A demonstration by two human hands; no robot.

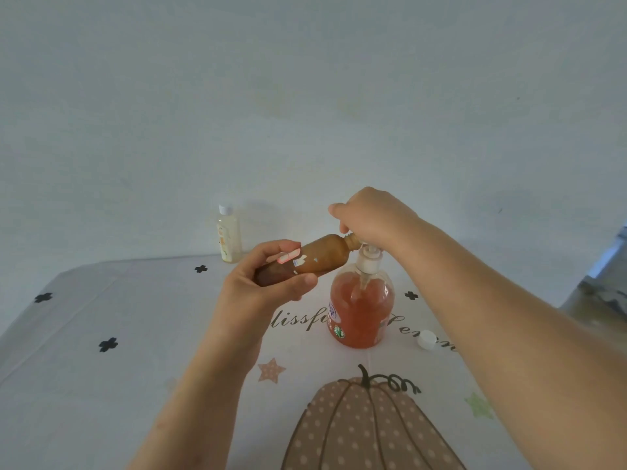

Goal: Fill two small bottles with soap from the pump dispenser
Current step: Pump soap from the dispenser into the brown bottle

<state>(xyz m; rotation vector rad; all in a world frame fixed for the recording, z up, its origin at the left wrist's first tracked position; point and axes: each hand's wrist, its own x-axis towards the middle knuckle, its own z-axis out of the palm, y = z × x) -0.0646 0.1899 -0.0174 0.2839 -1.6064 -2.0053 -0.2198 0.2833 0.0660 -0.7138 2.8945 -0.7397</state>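
Brown bottle [319, 257] tilted, gripped in my left hand [268, 286], neck at pump [361, 307] spout. My right hand [369, 215] curled over pump head. Cap [426, 340] right of pump; clear bottle [229, 235] behind-left.

I see a pale tablecloth [101, 385] spread across the table, with a big dotted pumpkin [366, 429] printed at its near edge. A pink star [271, 370] sits left of the stem and a green star [479, 405] to the right. Black clovers [108, 344] dot the cloth, and dark script lettering [298, 321] crosses the middle. Behind is a plain wall [305, 96]; at the right edge I see a blurred grey object [607, 283].
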